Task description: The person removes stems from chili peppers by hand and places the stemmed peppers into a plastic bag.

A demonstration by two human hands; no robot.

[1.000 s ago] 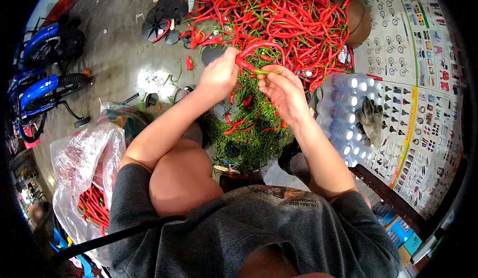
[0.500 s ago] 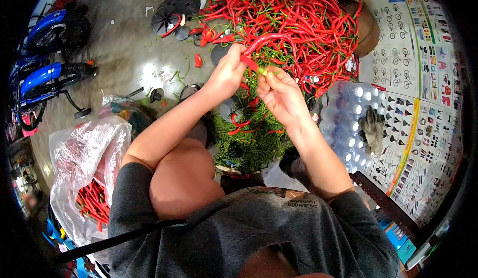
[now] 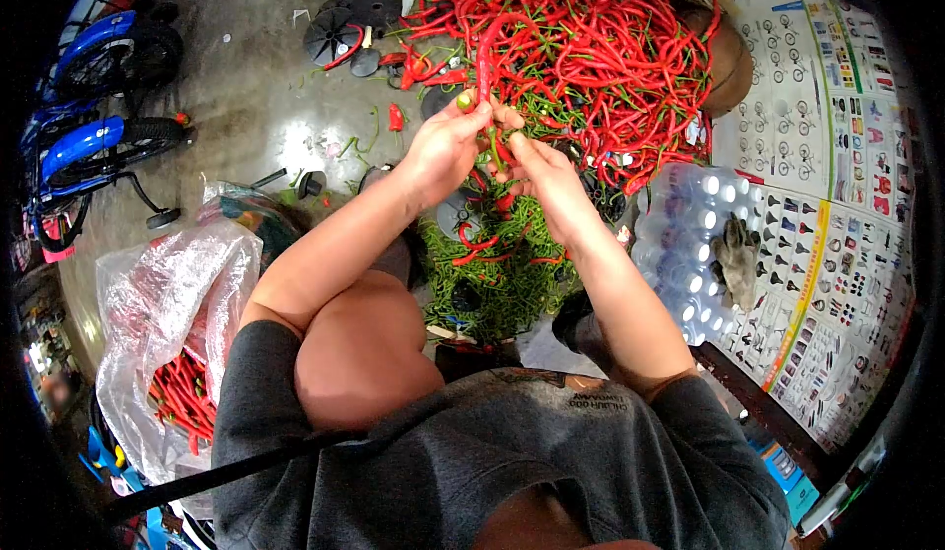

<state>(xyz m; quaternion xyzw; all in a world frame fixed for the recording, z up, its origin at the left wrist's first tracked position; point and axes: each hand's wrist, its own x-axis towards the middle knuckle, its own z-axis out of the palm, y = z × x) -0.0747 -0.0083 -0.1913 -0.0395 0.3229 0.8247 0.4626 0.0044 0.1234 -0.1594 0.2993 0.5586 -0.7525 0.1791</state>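
Note:
My left hand (image 3: 446, 151) is closed on red chilli peppers; a long curved red chilli (image 3: 486, 48) rises from its fingers, and a green-ended one pokes out beside the thumb. Close to its right, my right hand (image 3: 547, 178) pinches a green stem (image 3: 495, 148) that hangs below the peppers. Beyond both hands lies a large heap of red chillies (image 3: 600, 58). Under them is a pile of green stems (image 3: 502, 299) with a few red chillies (image 3: 477, 245) on top.
At the left, a clear plastic bag (image 3: 162, 294) holds red chillies (image 3: 184, 397), near blue bicycles (image 3: 89, 151). To the right are wrapped bottles (image 3: 684, 245), a grey glove (image 3: 736, 259) and a printed sheet (image 3: 787, 186). Black discs (image 3: 340, 33) lie on the floor.
The long red chilli has swung from pointing right to standing upright in my left hand. My right hand has moved slightly down, and the fingertips of both hands are closer together.

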